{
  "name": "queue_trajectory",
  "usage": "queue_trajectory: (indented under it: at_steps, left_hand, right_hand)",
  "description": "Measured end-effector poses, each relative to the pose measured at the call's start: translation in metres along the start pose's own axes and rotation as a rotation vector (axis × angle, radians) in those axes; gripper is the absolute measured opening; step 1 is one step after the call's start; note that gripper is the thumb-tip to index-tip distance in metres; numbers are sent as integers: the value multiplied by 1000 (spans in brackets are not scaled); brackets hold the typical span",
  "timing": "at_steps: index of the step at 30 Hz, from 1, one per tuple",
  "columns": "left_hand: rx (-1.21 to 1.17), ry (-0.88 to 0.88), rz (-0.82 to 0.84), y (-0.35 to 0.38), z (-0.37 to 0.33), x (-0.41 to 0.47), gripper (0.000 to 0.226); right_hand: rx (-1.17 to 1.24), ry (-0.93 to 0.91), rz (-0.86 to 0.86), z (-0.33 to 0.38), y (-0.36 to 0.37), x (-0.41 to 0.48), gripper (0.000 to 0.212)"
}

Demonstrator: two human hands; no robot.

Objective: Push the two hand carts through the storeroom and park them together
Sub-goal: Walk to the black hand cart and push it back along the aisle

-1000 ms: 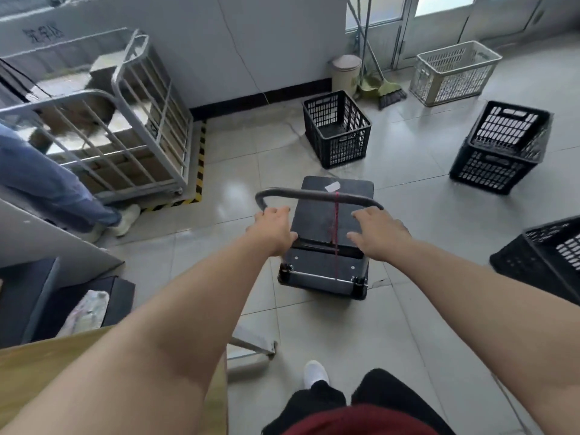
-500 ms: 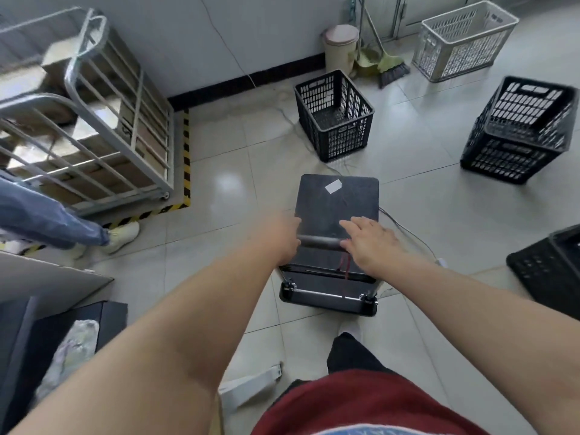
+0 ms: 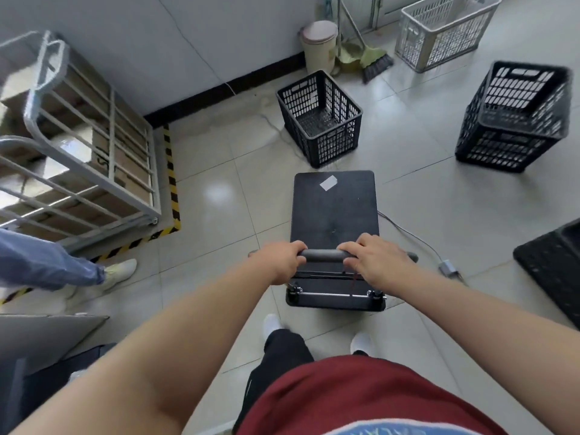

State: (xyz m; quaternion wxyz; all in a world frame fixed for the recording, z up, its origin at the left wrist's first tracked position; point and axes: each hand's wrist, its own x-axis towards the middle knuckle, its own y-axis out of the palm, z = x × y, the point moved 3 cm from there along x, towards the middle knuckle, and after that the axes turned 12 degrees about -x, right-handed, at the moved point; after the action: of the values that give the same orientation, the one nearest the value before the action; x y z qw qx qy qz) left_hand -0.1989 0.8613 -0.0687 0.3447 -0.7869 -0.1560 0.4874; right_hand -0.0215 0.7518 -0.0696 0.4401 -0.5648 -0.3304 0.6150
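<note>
Pale glossy floor tiles [image 3: 219, 196] are filling the storeroom, bounded by a grey wall with a dark skirting. At centre a black hand cart [image 3: 334, 211] is standing on the tiles, its flat deck bare but for a small white label, with the person just behind it. Both hands are gripping the handle bar [image 3: 323, 255]: the left hand [image 3: 279, 262] and the right hand [image 3: 373, 262] are each closing their fingers [image 3: 353, 248] fully around the bar, either side of its middle. Ahead, a black crate [image 3: 320, 117] is sitting directly in the cart's path, another black crate [image 3: 514, 117] to the right, and a thin cable [image 3: 405, 229] is trailing just beside the deck. A grey cage trolley [image 3: 78, 136] loaded with cartons is parked at left inside striped floor tape; it is possibly the second cart. Unloaded, the cart is probably rolling lightly; its stiff bar is the sensible hold, hands spread for steering.
</note>
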Motion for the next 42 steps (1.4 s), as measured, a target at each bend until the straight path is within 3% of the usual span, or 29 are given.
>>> queue_trajectory:
  at_steps: [6,11,15,25,34,42]
  left_hand:
    - [52,199,0,-23,10,21,25]
    - [174,537,105,-38,21,28,61]
    - [293,647,140,-41,35,27,89]
    - [343,718,183,-68,86,31,92]
    - [451,598,-152,-72,156,-10,90]
    - [530,726,-163,-69,218,-32,90]
  right_hand:
    - [-54,81,-157,-3,-7,14,46]
    - [-60,270,-355,15,6,9,48]
    - [-36,394,-422,36,11,12,48]
    - [39,572,-316,101,-1,35,41]
    - [35,664,-233,184,6,52,42]
    - [138,689,-212,255,20,36,44]
